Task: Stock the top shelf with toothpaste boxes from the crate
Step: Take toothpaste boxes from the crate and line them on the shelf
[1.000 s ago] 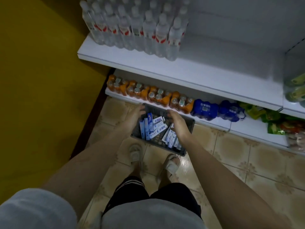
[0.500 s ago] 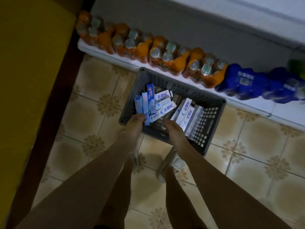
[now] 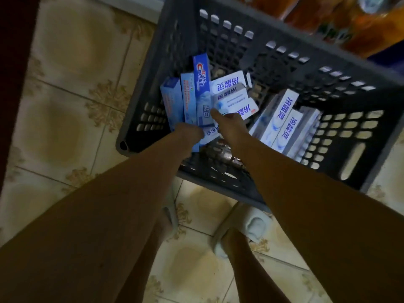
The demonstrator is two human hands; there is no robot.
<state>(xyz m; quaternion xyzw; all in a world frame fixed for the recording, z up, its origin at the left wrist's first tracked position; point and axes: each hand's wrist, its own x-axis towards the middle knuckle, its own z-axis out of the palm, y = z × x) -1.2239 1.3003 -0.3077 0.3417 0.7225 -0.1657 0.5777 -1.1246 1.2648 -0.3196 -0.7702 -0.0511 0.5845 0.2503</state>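
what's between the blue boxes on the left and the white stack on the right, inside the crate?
Head view: the right hand and a pile of loose white boxes sit between the blue boxes and white stack.

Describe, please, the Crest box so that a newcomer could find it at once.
Look into the grey crate on the tiled floor, at the cluster against its left wall. The Crest box is the darkest blue one, reaching farthest back, between paler blue boxes and white boxes.

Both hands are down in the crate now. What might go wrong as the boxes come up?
1. The left hand and right hand meet on the loosely stacked blue Crest boxes; lifting several together may spill some.
2. One white toothpaste box has an open end flap that could snag or tear.
3. The crate sits beside orange bottles; a bump might topple them.
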